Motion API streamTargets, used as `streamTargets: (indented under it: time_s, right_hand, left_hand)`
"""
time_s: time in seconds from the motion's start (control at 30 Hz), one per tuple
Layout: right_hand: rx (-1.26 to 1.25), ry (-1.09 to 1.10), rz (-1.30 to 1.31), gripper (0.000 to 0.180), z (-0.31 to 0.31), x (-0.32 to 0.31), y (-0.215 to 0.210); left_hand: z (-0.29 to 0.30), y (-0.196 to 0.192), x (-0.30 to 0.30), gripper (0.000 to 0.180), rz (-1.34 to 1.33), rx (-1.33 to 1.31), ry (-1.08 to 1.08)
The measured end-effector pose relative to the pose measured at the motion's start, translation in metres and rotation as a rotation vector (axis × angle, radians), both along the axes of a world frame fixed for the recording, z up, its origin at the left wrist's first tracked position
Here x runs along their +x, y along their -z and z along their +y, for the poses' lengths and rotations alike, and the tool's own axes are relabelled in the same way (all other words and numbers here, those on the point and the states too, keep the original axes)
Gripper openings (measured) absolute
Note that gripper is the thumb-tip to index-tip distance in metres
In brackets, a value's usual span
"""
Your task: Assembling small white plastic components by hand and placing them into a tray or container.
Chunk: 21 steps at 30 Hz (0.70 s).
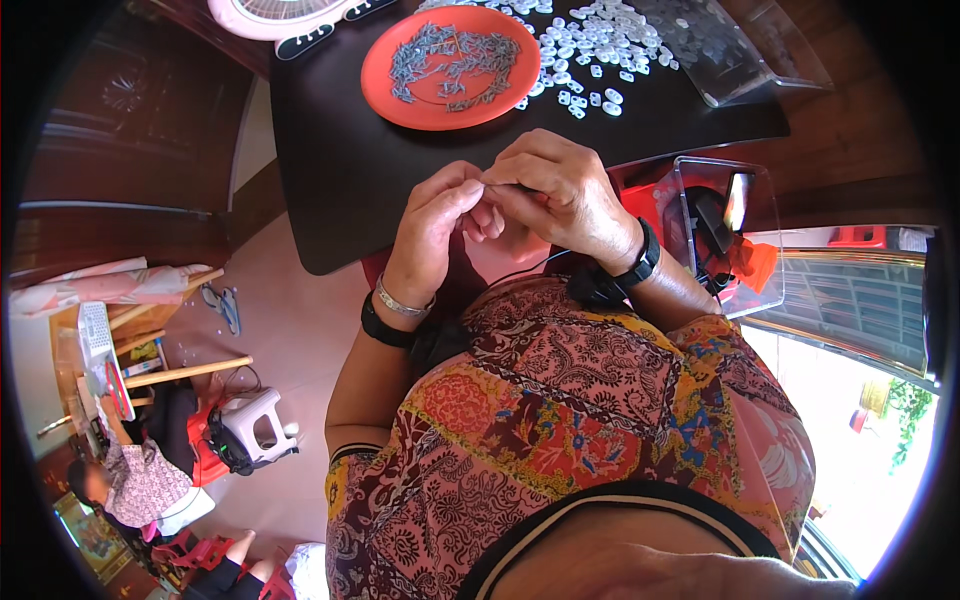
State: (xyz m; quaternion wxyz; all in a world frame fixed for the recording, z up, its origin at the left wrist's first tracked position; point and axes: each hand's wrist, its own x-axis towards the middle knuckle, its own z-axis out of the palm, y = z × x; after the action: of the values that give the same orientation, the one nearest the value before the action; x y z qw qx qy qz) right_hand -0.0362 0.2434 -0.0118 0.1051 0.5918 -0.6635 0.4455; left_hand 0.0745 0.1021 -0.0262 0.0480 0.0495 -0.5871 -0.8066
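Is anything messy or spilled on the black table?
Nothing looks spilled. The small grey parts lie heaped on the orange plate, and the clear white pieces sit scattered beside it on the black table. Both hands pinch something tiny.

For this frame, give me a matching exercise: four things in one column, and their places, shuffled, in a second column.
Things:
1. round orange plate
2. heap of small white plastic pieces
3. silver bracelet
4. clear plastic box

Places:
A. on the left wrist
B. on the black table, right of the plate
C. at the table's right edge, by the right forearm
D. on the black table, holding small grey pieces

Pairs: 1-D, 2-B, 3-A, 4-C
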Motion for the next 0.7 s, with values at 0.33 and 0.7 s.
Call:
streamTargets:
  time_s: [0.33, 0.7]
  right_hand:
    - [-0.019, -0.016, -0.020, 0.023, 0.003, 0.004, 0.000]
    - [-0.009, -0.015, 0.154, 0.022, -0.006, 0.004, -0.004]
  left_hand:
    - [0.001, -0.001, -0.001, 0.014, -0.026, 0.078, -0.025]
    - [-0.009, 0.003, 0.001, 0.017, -0.010, -0.178, -0.036]
